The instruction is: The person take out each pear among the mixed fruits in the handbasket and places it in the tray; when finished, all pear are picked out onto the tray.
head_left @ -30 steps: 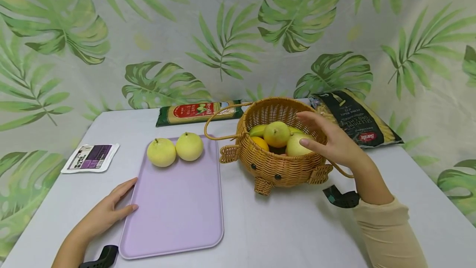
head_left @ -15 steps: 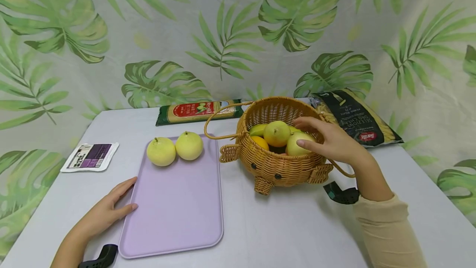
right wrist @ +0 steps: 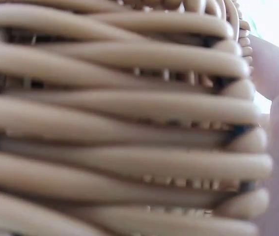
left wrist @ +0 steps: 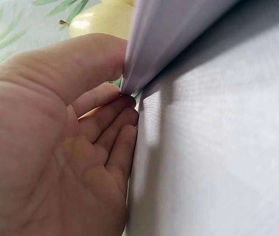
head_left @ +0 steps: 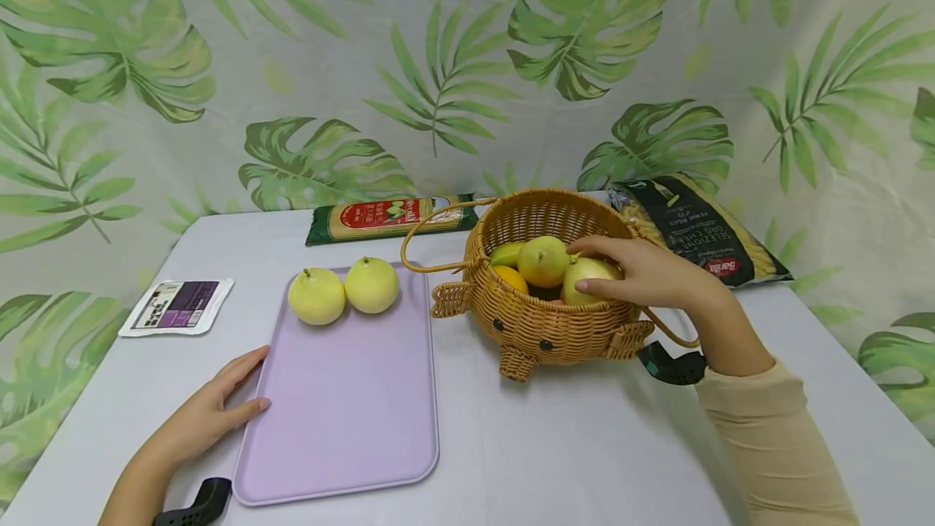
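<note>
In the head view my left hand rests against the left edge of a lilac tray. Thumb and fingertips touch the tray's rim in the left wrist view. Two round yellow pears sit side by side at the tray's far end. My right hand reaches over a wicker basket with an animal face, its thumb and fingers around a pale pear inside. Beside that lie another pear, an orange and a partly hidden banana. Basket weave fills most of the right wrist view.
A green pasta packet lies behind the tray. A black Barilla pasta bag is behind the basket on the right. To the left lies a white and purple packet. The basket's handle sticks out leftward toward the tray.
My right hand has come down and leftward into the basket, and its fingers have closed in around the pale pear. My left hand has stayed at the tray's edge.
</note>
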The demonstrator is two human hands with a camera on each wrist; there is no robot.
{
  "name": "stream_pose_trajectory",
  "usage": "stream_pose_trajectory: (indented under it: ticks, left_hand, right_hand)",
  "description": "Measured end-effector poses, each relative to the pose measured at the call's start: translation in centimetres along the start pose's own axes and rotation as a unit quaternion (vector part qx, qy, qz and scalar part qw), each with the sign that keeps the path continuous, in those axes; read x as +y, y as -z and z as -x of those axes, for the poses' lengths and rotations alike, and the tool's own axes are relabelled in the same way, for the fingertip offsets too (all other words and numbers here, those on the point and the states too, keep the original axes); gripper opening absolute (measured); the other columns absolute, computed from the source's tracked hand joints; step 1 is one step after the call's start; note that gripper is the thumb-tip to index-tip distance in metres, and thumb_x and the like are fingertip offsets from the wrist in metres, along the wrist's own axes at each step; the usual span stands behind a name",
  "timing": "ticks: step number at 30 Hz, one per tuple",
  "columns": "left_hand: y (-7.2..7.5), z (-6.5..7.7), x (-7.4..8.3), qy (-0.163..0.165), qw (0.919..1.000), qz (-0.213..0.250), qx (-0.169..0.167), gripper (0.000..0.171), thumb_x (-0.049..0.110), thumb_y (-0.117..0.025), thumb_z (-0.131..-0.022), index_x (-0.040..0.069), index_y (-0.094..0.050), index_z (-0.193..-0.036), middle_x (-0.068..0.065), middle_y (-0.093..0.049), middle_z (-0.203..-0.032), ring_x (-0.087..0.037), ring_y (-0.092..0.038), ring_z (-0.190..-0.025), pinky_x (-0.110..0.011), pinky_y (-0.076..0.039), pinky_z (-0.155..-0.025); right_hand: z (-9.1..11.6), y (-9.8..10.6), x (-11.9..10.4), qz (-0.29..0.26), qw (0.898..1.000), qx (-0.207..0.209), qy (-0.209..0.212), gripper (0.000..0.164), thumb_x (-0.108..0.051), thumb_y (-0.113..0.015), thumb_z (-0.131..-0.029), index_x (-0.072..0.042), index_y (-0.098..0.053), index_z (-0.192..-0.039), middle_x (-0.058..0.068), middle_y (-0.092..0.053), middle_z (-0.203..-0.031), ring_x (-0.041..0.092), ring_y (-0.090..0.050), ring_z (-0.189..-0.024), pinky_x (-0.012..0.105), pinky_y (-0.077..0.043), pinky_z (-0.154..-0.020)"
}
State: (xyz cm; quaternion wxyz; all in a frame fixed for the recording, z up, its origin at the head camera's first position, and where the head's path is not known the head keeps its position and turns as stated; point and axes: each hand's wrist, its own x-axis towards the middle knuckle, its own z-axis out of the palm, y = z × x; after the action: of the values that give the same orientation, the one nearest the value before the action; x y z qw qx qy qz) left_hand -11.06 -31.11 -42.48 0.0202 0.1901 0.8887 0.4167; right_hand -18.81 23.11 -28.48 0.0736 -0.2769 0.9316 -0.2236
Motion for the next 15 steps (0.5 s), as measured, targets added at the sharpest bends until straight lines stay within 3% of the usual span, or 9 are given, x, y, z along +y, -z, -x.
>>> stream_pose_trajectory:
  ticks: [7,15]
  left_hand:
    - [-0.06,-0.06,0.05,0.002,0.9999,0.01,-0.004,0.068,0.01,-0.063,-0.083,0.0,-0.027,-0.139,-0.026,-0.027,-0.138,0.018,-0.014,-0.116,0.001,-0.013,-0.089]
    - [0.01,0.01,0.11,0.006,0.9999,0.007,-0.005,0.068,0.011,-0.063,-0.083,0.001,-0.027,-0.14,-0.026,-0.026,-0.138,0.018,-0.014,-0.115,0.002,-0.012,-0.088]
  right_hand:
    - [0.01,-0.02,-0.23,0.007,1.0,-0.012,-0.018,0.052,-0.044,-0.057,-0.085,-0.016,-0.046,-0.128,0.006,-0.058,-0.101,0.015,-0.05,-0.069,0.031,-0.042,-0.061]
    - [-0.23,0.04,0.03,-0.01,1.0,-0.02,-0.006,0.054,-0.044,-0.059,-0.084,-0.013,-0.048,-0.128,0.008,-0.056,-0.112,0.014,-0.052,-0.075,0.033,-0.043,-0.066]
